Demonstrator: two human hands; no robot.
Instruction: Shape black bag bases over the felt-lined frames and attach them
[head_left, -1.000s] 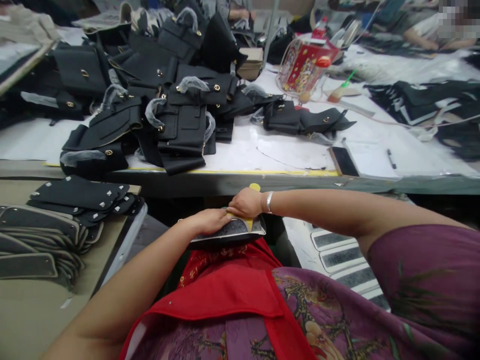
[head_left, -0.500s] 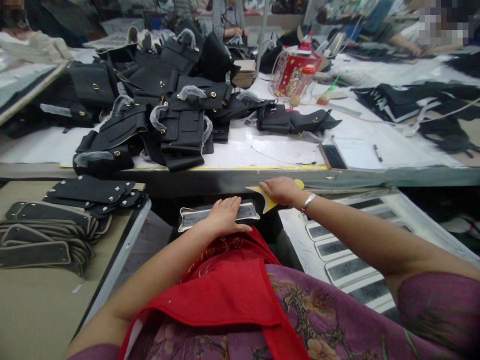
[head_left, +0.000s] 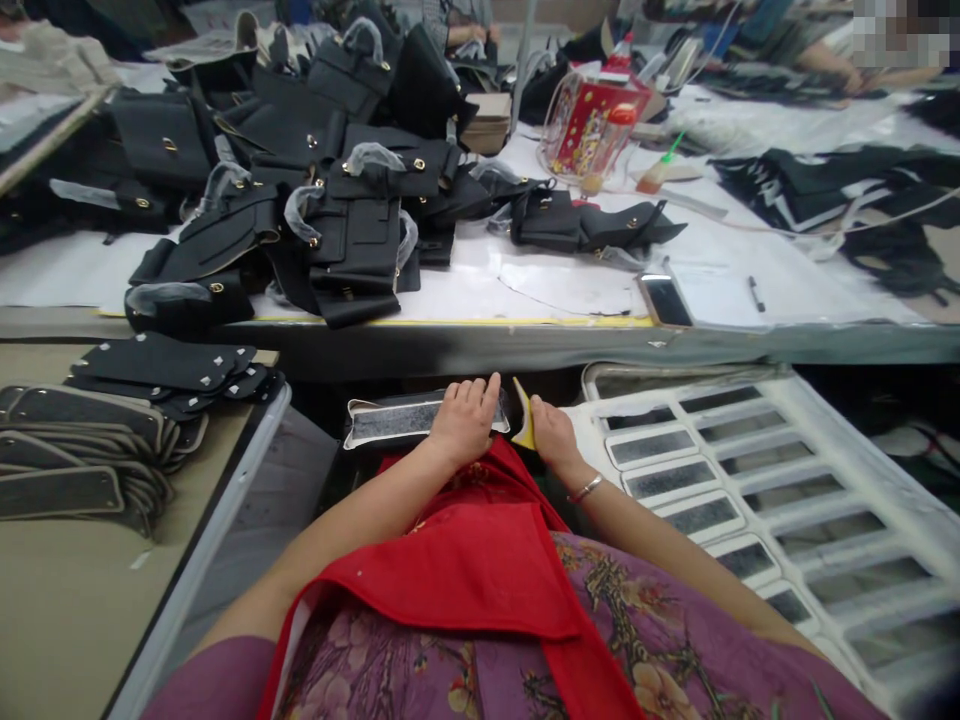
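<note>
A dark, long panel with a pale border lies in front of me, above my red apron. Across its right part rests my left hand, palm down, its fingers stretched out flat. My right hand is closed around a yellow scraper with a curved pale edge, held just off the panel's right end. Part of the scraper is hidden behind my fingers. To the right, a white slatted rack carries several similar dark panels with pale borders.
Stacked black strap-like pieces lie on a tan board at left. On the white worktable beyond are a heap of black bags, a phone, a red box and a green-tipped bottle. Other people work at the back.
My right hand has turned and come inward with the scraper, nearer the panel's right end. My left hand has shifted slightly right along the panel. The view has tilted down a little.
</note>
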